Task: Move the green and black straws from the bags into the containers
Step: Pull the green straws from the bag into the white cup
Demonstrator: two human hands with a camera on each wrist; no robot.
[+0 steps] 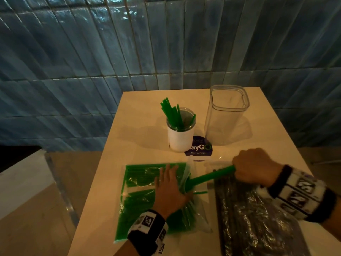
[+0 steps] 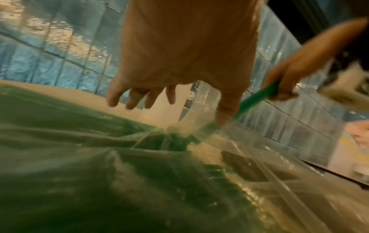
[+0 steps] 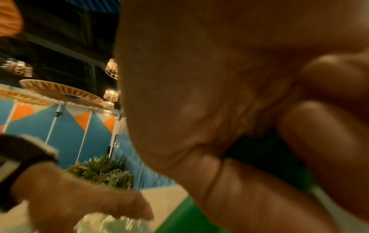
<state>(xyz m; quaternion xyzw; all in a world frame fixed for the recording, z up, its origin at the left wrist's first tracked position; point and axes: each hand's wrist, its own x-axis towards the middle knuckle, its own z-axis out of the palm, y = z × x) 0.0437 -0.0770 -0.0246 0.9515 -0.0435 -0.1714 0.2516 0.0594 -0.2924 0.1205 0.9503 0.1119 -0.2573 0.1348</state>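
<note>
A clear bag of green straws (image 1: pixel 140 183) lies flat at the table's near left. My left hand (image 1: pixel 168 187) presses on it with straight fingers (image 2: pixel 127 97). My right hand (image 1: pixel 254 167) grips a bundle of green straws (image 1: pixel 210 177) that sticks halfway out of the bag's mouth; the bundle (image 2: pixel 255 99) slants up to the right fist. In the right wrist view the fist (image 3: pixel 259 126) closes round green (image 3: pixel 185 217). A bag of black straws (image 1: pixel 249 218) lies under my right forearm. A white cup (image 1: pixel 180 137) holds several green straws. A tall clear container (image 1: pixel 226 115) stands empty.
The white table (image 1: pixel 276 130) stands against a blue tiled wall (image 1: pixel 110 52). A round dark sticker (image 1: pixel 200 149) sits between cup and bags. A white ledge (image 1: pixel 24 174) lies to the left, beyond the table's left edge.
</note>
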